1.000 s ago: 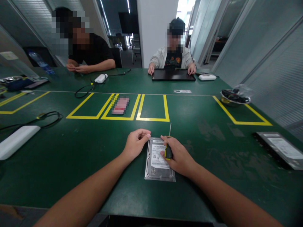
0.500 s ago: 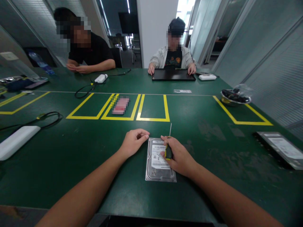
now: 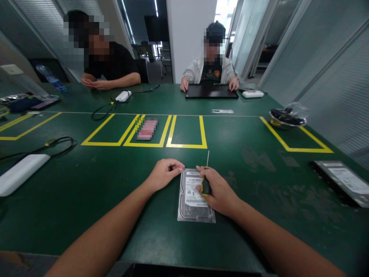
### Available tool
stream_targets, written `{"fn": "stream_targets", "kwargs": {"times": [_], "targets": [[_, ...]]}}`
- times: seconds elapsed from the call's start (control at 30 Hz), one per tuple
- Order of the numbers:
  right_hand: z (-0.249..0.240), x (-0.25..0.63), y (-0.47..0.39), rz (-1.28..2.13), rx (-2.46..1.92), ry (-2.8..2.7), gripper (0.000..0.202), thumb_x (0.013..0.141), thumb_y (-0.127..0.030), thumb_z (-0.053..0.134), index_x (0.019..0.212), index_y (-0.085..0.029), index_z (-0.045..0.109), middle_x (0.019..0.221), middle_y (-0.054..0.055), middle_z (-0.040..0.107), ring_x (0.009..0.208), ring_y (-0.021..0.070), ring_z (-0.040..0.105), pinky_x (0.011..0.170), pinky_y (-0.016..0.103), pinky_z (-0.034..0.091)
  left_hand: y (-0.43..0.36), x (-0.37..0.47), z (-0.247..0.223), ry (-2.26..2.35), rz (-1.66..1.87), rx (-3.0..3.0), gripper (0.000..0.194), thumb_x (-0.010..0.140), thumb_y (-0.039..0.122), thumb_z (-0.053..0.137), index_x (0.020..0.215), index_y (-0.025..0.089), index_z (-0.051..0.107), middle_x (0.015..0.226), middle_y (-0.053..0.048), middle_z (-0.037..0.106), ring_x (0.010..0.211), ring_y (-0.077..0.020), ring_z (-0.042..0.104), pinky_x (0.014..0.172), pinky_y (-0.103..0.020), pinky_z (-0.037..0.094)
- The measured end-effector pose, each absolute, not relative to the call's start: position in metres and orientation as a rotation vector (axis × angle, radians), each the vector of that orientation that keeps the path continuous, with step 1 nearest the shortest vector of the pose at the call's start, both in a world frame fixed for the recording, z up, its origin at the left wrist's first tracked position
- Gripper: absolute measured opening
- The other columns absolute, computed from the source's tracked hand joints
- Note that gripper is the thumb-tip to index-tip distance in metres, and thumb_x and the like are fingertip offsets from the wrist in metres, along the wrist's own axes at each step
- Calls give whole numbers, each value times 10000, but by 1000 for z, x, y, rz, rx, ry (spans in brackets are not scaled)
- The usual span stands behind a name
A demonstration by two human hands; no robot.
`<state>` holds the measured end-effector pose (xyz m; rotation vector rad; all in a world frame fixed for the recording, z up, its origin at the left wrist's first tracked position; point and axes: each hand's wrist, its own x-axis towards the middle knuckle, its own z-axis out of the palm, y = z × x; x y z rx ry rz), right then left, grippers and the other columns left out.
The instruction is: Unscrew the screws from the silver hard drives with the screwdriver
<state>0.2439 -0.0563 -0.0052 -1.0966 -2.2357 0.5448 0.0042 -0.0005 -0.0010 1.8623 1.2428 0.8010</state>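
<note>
A silver hard drive cover with a white label (image 3: 196,196) lies flat on the green table in front of me. My right hand (image 3: 220,190) is wrapped round a black and yellow screwdriver (image 3: 206,186), whose thin shaft points away from me, and it rests over the cover's right side. At the cover's upper left corner is my left hand (image 3: 165,174), its thumb and fingertips pinched together. Whatever may lie between those fingertips is too small to make out.
Another hard drive (image 3: 343,181) lies at the right. Beyond it stands a bowl of dark items (image 3: 288,118). A pink phone (image 3: 147,129) lies inside yellow tape. White power banks and cables are at the left. Across the table sit two people, one holding a black panel (image 3: 211,91).
My left hand has shifted slightly right, and its fingertips have come to the cover's upper left corner. My right hand has hardly moved.
</note>
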Motion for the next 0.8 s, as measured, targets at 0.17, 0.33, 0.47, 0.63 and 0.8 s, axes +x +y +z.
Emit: {"fn": "stream_targets", "kwargs": {"times": [0.17,0.33,0.47,0.63,0.8], "targets": [[-7,244,-56,540,-1087,-2235,247,857,-178,554,1079,-212,450,1341,125,556,1273,260,473,1079,476,411,0,5,-2,1285,772,1845,168,819,288,658,900,201,778,800,-41,750,629,-148,586,581,-252,402],[-8,243,-54,543,-1096,-2233,252,858,-177,557,1086,-210,454,1330,126,561,1285,255,463,1091,469,399,2,5,-8,1299,777,1813,187,813,297,658,916,182,764,786,-41,739,642,-147,595,596,-248,415],[-8,243,-54,560,-1095,-2228,254,846,-173,571,1069,-210,457,1365,136,543,1297,265,455,1085,482,399,2,6,-10,1279,803,1777,169,793,276,666,892,148,715,775,-34,713,672,-142,608,614,-238,432],[-5,243,-56,580,-1112,-2227,242,842,-160,572,1048,-212,457,1377,134,542,1283,252,466,1078,465,405,0,6,-6,1265,780,1813,137,807,267,643,845,144,691,744,-14,684,660,-124,586,601,-226,412],[-5,243,-55,568,-1099,-2228,249,844,-162,574,1055,-218,454,1374,123,542,1291,247,459,1088,458,396,0,7,-3,1288,749,1835,134,819,260,622,855,154,694,746,-5,683,652,-119,575,598,-228,401]]}}
